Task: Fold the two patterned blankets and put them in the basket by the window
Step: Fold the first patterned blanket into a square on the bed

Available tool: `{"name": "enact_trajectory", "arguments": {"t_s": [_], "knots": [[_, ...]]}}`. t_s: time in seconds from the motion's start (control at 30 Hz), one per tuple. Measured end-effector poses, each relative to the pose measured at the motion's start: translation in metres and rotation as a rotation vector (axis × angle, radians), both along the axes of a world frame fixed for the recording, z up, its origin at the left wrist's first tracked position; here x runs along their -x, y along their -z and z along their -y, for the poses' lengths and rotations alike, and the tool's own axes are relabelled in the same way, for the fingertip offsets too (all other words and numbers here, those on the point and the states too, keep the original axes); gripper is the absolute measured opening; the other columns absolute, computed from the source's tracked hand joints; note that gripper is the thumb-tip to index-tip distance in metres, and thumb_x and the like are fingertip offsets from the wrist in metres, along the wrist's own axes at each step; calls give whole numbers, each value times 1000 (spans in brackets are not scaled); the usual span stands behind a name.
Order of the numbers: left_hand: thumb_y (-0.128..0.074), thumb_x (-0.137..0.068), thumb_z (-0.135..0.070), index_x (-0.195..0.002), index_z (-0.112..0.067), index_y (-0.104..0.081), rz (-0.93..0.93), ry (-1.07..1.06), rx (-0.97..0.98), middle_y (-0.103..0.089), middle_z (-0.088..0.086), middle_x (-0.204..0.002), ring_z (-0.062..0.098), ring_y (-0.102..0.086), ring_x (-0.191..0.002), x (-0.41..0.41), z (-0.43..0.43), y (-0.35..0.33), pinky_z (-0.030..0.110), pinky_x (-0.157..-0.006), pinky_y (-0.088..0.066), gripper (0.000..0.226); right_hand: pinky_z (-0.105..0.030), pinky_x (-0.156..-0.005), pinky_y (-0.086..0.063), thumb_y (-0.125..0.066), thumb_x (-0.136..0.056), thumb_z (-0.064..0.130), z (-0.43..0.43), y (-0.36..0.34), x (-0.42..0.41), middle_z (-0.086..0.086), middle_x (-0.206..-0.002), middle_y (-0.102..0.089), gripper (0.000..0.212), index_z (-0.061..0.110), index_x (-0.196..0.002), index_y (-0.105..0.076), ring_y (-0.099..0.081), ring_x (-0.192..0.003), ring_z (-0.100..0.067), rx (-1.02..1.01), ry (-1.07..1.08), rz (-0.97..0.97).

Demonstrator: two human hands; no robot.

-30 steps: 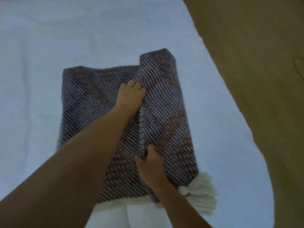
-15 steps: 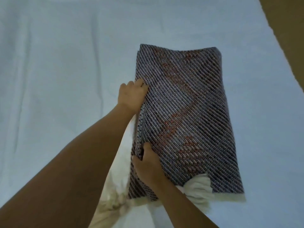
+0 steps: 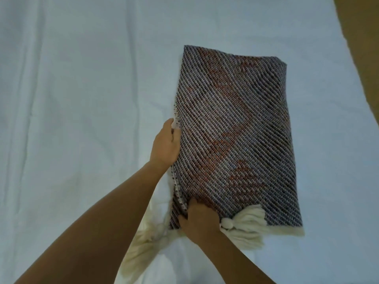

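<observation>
One patterned blanket, woven in dark blue-grey with rust patches, lies folded into a long rectangle on the white bed sheet. Cream tassels hang from its near end. My left hand is at the blanket's left edge, thumb along the edge and fingers hidden under the layers. My right hand grips the near left corner with curled fingers. No second blanket and no basket are in view.
The bed's right edge curves past the blanket, with tan floor beyond it at the upper right. More cream fringe trails on the sheet under my left forearm.
The blanket's left half has been folded over onto the right, leaving a narrower stack. My left hand has slid down the left edge; the right hand stays at the near corner.
</observation>
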State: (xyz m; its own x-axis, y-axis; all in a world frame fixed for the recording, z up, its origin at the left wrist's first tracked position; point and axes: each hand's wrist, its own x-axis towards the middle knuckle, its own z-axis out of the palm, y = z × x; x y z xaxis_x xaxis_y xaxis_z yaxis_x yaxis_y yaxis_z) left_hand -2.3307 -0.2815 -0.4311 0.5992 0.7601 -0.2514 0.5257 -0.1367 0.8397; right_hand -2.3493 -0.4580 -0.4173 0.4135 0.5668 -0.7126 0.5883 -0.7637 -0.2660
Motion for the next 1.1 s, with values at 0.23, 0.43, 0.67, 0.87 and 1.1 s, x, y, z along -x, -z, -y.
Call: {"name": "enact_trajectory", "arguments": {"t_s": [0.23, 0.43, 0.67, 0.87, 1.1], "knots": [[-53, -90, -34, -100, -14, -54, -170, 76, 23, -61, 1, -94, 17, -57, -84, 55, 52, 9, 26, -71, -41, 22, -31, -88, -45, -48, -91, 25, -1, -13, 43, -14, -125, -54, 42, 5, -127, -36, -56, -113, -28, -12, 329, -177], [-50, -91, -36, -89, -19, -53, -278, 130, -28, -53, -5, -76, 14, -49, -68, 82, 56, 11, 25, -61, -34, 17, -37, -103, -39, -51, -89, 19, -13, -22, 80, -18, -139, -29, 63, 4, -139, -17, -42, -124, -29, -85, 497, -349], [-50, -92, -36, -76, -21, -45, -288, 131, -14, -44, -12, -63, 12, -45, -63, 85, 58, 10, 24, -55, -30, 22, -40, -111, -30, -55, -86, 12, -18, -25, 102, -4, -139, -30, 70, 9, -144, -17, -36, -124, -24, -172, 578, -474], [-54, -88, -41, -82, -19, -55, -271, 121, 46, -58, -3, -76, 15, -53, -70, 79, 51, 3, 28, -61, -41, 23, -34, -82, -44, -48, -86, 28, -12, -22, 66, -13, -111, -55, 28, 9, -106, -50, -56, -98, -26, -60, 419, -381], [-51, -89, -41, -108, -11, -54, -278, 174, -24, -53, -1, -90, 19, -52, -84, 25, 9, -8, 29, -73, -38, 36, -22, -54, -40, -48, -93, 13, -12, -27, -59, -2, -69, -54, 13, 11, -82, -56, -48, -59, -13, -284, 484, -298]]}}
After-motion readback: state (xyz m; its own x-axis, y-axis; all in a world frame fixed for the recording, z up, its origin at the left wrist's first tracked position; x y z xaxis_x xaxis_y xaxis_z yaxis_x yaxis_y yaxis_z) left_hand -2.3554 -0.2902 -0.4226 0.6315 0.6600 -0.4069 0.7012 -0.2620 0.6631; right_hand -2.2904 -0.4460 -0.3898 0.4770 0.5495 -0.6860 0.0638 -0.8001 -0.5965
